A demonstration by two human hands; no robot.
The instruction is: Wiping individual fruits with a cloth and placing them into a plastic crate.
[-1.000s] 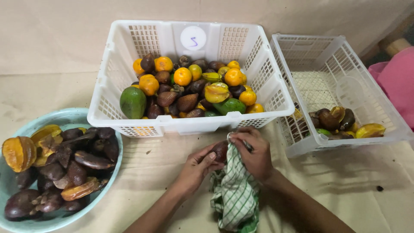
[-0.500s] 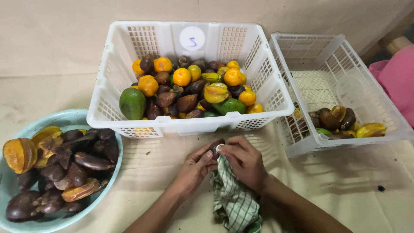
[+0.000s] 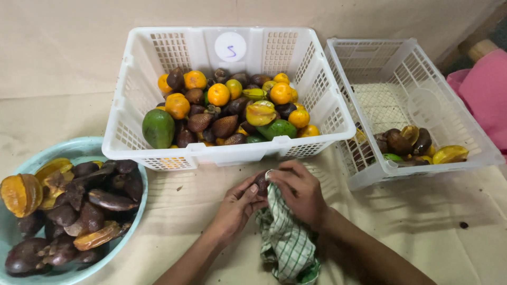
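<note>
A small dark fruit (image 3: 261, 183) is held between both hands just in front of the large basket (image 3: 132, 105), above the tan surface (image 3: 422, 221). The left hand (image 3: 237, 206) is closed on the fruit from the left, fingertips pressed to it. The right hand (image 3: 301, 192) is clamped on a green checked cloth (image 3: 285, 237), which is pressed against the fruit's right side; the cloth's loose end is draped toward the viewer. The two hands are brought together, touching at the fruit.

The large basket is filled with oranges (image 3: 218, 95), brown scaly fruits (image 3: 224, 126), a starfruit (image 3: 260, 112) and a green fruit (image 3: 158, 128). To the right of the large basket, touching it, a second basket (image 3: 422, 105) is seen with a few fruits gathered at its near edge. To the left of the large basket and nearer the viewer, a pale blue bowl (image 3: 79, 150) is heaped with dark and split orange fruits (image 3: 21, 194). Pink fabric (image 3: 483, 100) is visible beyond the second basket.
</note>
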